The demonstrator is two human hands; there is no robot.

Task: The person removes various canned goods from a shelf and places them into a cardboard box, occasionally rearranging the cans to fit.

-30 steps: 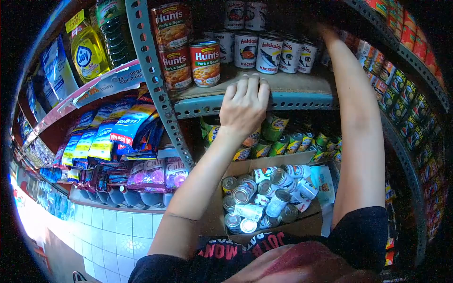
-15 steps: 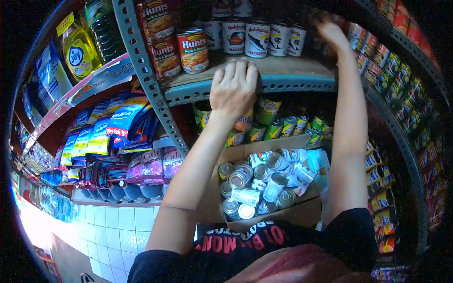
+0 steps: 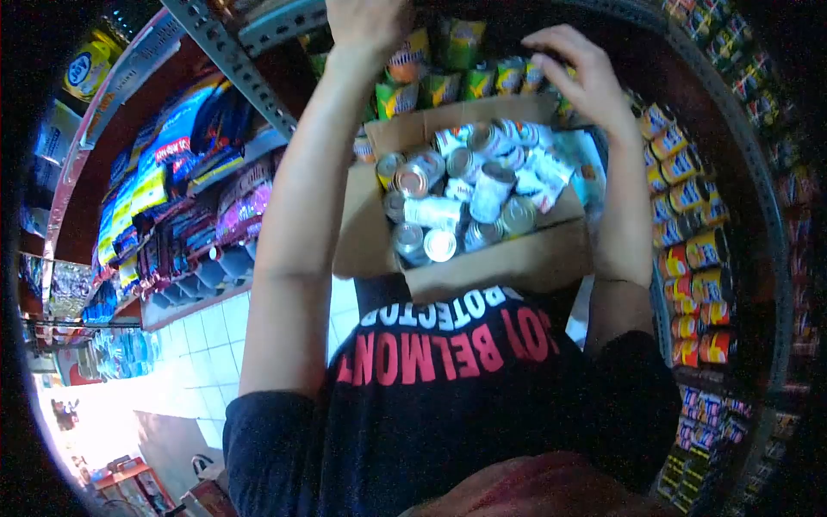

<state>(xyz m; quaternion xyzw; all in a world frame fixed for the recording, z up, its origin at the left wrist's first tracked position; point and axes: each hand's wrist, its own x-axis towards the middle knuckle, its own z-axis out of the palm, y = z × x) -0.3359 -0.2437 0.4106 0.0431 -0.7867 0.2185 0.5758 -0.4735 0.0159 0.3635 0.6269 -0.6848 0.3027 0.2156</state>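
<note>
An open cardboard box [image 3: 508, 267] in front of my chest holds several cans, upright and lying on their sides. Among them a white-labelled can [image 3: 492, 191] leans near the middle. My left hand [image 3: 366, 21] is at the top edge by the metal shelf rim [image 3: 289, 24]; its fingers are cut off by the frame. Above the box's right back corner, my right hand [image 3: 586, 73] hangs with thumb and fingers apart and nothing between them. Green-labelled cans [image 3: 478, 82] stand on the shelf behind the box.
Shelves at the left carry blue and yellow packets [image 3: 151, 185] and purple packets [image 3: 245, 198]. Stacked cans [image 3: 680, 185] line the curved right side. A perforated metal post [image 3: 226, 65] rises at the upper left, and white tiles [image 3: 202, 353] show below.
The view has tipped down, so the upper shelf's cans have left the frame. My right hand has come down from the upper shelf towards the box and its fingers are spread.
</note>
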